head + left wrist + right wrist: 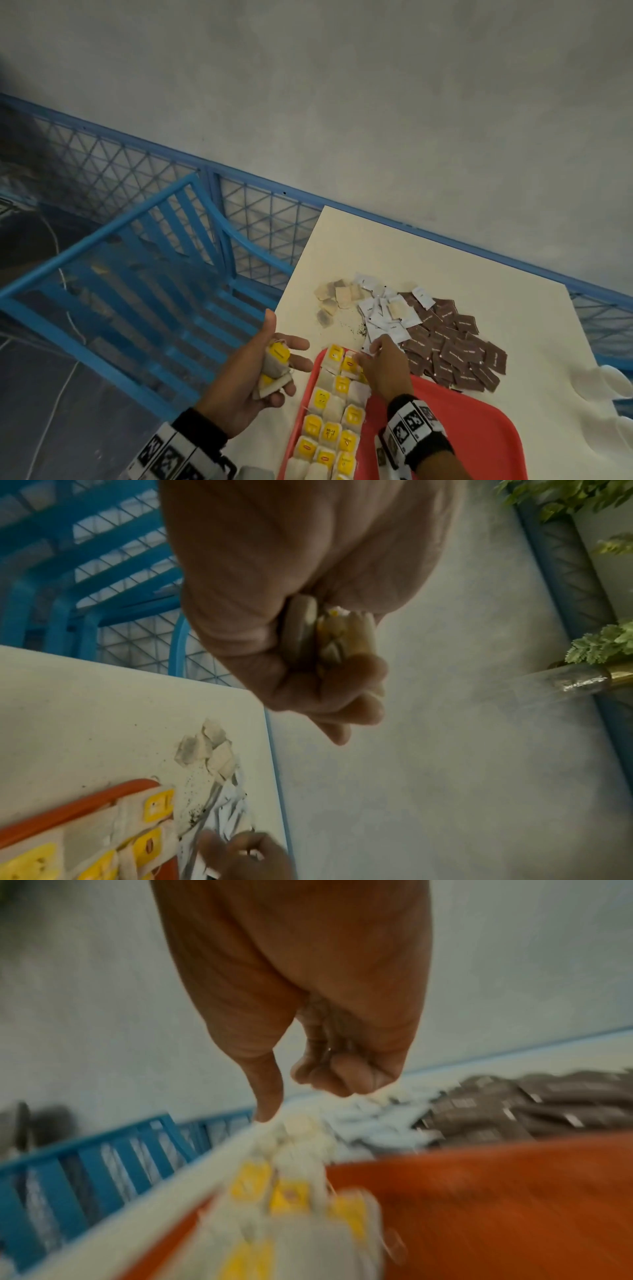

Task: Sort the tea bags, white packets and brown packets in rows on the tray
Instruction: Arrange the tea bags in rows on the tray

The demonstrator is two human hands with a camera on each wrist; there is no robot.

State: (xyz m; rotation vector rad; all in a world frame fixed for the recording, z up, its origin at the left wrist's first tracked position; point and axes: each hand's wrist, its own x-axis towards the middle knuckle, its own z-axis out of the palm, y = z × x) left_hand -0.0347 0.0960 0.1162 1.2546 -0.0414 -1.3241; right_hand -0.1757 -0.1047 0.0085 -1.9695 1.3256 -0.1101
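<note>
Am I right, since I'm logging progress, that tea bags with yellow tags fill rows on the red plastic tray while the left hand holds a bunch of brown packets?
Not quite. The left hand holds a bunch of tea bags with yellow tags, not brown packets; the head view shows it. The brown packets lie heaped on the white table. Tea bags do fill rows on the red plastic tray.

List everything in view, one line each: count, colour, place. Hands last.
tray: one, red, near edge of table
table: one, white, under everything
tea bags on tray: many, yellow-tagged, rows on the tray's left side
loose tea bags: several, beige, on table beyond tray
white packets: a pile, centre of table
brown packets: a pile, right of the white ones
chair: one, blue, left of table
left hand: holds a few tea bags
right hand: at the tray's far end, fingers curled
</note>
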